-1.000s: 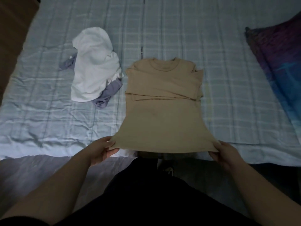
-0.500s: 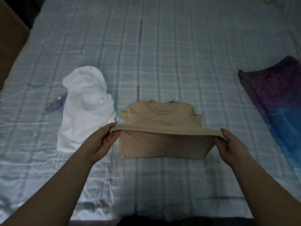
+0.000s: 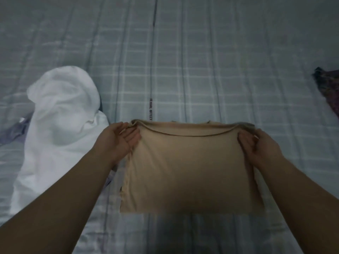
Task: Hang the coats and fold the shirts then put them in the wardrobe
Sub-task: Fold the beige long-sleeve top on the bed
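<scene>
A tan shirt [image 3: 187, 167] lies folded in half on the bed, its hem laid up over the collar end. My left hand [image 3: 119, 140] pinches the hem's far left corner. My right hand [image 3: 256, 145] pinches the far right corner. Both forearms reach in from the bottom corners of the view. The shirt's sleeves and collar are hidden under the folded-over half.
A crumpled white garment [image 3: 58, 129] lies left of the shirt, with a bit of lilac cloth [image 3: 16, 129] under it. A dark purple patterned cloth [image 3: 328, 88] shows at the right edge. The pale blue checked bedspread [image 3: 201, 61] covers the bed.
Both hands carried the shirt's hem from the bed's near edge up and over to the collar end, folding the shirt in half. The view moved forward over the bed.
</scene>
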Available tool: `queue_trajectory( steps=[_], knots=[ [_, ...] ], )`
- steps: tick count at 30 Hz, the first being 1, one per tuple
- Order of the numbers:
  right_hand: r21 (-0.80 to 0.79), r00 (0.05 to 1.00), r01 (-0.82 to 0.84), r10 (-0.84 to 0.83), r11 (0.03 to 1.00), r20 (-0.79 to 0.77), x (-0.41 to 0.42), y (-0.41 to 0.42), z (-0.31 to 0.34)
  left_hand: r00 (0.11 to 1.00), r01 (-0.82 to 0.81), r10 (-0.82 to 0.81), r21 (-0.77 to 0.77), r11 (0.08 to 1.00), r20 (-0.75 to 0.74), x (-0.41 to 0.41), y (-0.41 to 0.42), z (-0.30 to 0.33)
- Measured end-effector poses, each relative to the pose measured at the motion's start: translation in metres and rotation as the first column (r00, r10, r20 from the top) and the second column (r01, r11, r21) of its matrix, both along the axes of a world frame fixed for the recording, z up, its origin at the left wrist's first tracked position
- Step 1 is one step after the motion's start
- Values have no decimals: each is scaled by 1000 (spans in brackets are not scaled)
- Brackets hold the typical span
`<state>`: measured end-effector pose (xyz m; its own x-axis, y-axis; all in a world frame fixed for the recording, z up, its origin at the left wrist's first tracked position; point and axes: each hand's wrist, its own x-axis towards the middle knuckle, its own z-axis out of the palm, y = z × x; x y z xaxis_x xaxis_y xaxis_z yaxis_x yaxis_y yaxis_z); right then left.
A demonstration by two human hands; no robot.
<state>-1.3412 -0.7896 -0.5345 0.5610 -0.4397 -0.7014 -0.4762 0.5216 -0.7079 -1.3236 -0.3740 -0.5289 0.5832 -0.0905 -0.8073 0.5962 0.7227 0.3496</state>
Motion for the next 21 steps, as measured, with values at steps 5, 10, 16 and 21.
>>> queue_trajectory(
  steps=[5, 10, 16, 21],
  knots=[
    [-171, 993, -12, 31, 985, 112, -2, 26, 8, 934, 54, -180, 378, 924, 308, -8, -10, -10],
    [-855, 645, -504, 712, 123, -278, -31, 38, -14, 629, -8, -761, 980, 196, 158, -33, -45, -34],
    [-692, 448, -543, 533, -476, -718, -21, 28, -53, 443, -17, -777, 862, -507, -448, -31, -63, -68],
    [-725, 463, -537, 567, -432, -681, -26, -3, -61, 457, -79, -740, 806, -586, -493, -35, -54, -77]
  ],
)
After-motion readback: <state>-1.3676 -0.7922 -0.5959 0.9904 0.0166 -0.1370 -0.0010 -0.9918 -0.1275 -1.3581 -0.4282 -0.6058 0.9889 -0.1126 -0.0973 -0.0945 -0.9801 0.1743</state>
